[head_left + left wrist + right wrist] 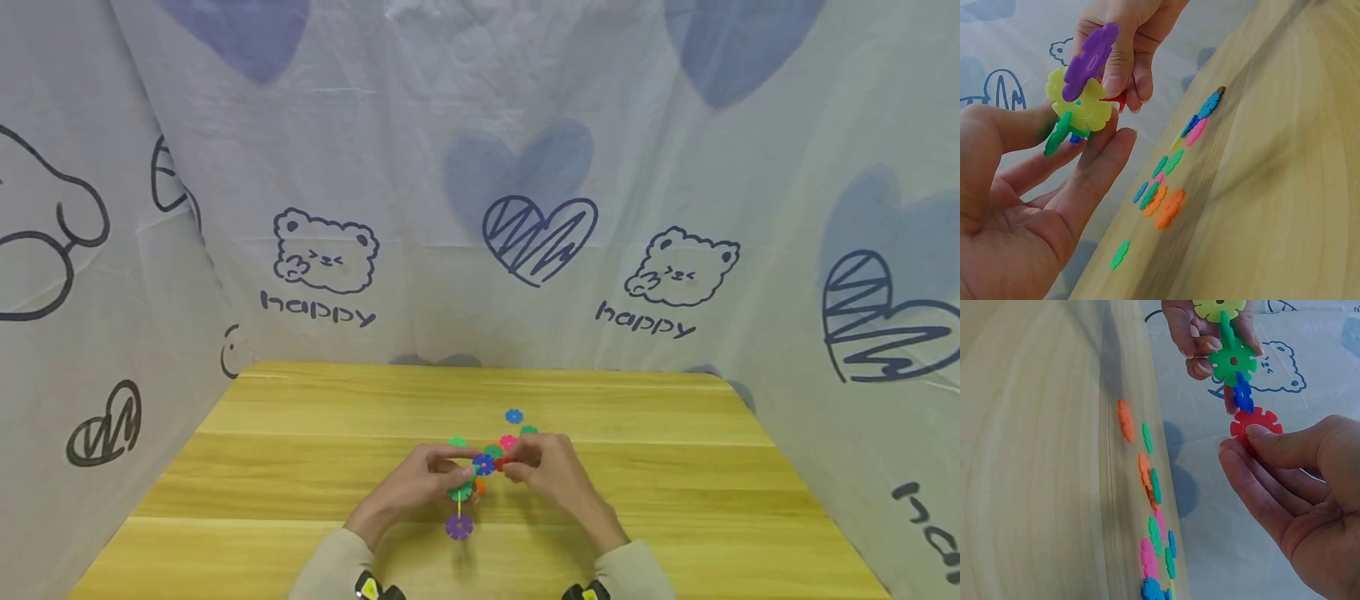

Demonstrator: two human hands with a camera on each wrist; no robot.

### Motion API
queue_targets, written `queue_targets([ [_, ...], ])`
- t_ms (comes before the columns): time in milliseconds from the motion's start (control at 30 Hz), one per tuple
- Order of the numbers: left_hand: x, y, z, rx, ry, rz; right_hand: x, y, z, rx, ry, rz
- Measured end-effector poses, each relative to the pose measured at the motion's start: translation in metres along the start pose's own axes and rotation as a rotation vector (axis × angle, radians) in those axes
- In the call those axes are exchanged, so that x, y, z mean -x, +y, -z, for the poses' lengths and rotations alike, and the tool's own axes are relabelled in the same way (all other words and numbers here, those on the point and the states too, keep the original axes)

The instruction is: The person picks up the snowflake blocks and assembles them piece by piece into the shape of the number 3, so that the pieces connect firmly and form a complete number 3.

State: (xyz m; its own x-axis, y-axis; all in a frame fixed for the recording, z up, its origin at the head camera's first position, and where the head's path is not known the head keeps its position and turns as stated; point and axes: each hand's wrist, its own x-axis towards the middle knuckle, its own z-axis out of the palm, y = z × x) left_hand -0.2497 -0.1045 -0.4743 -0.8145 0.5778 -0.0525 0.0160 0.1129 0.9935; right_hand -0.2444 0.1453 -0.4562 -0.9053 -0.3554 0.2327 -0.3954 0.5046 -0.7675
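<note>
Above the table, a chain of notched plastic snowflake discs hangs between the two hands. It runs from a purple disc [1091,62] through a yellow disc [1085,107] and green discs [1235,362] to a blue disc [1243,394] and a red disc [1249,417]. My left hand [420,483] grips the chain around the green discs, its fingers partly behind them. Thumb and fingertips of my right hand [553,471] pinch the red disc, which meets the edge of the blue one. The purple end sticks out toward the near side, tilted.
Loose discs lie on the wooden table [300,417] beyond the hands, among them an orange disc [1170,209], a green disc [1120,255], a pink disc [1149,557] and a blue disc [513,416]. A printed cloth [420,275] hangs at the back and sides.
</note>
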Motion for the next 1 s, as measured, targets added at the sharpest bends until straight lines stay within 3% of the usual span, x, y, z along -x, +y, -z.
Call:
queue_targets([
  [567, 0.0008, 0.0014, 0.0024, 0.012, 0.025, 0.005, 0.0009, -0.0035, 0.0035, -0.032, 0.047, -0.036],
  [1000, -0.0015, 0.0013, -0.0006, 0.083, -0.002, 0.003, 0.0003, -0.0065, 0.0019, 0.007, 0.036, 0.026],
])
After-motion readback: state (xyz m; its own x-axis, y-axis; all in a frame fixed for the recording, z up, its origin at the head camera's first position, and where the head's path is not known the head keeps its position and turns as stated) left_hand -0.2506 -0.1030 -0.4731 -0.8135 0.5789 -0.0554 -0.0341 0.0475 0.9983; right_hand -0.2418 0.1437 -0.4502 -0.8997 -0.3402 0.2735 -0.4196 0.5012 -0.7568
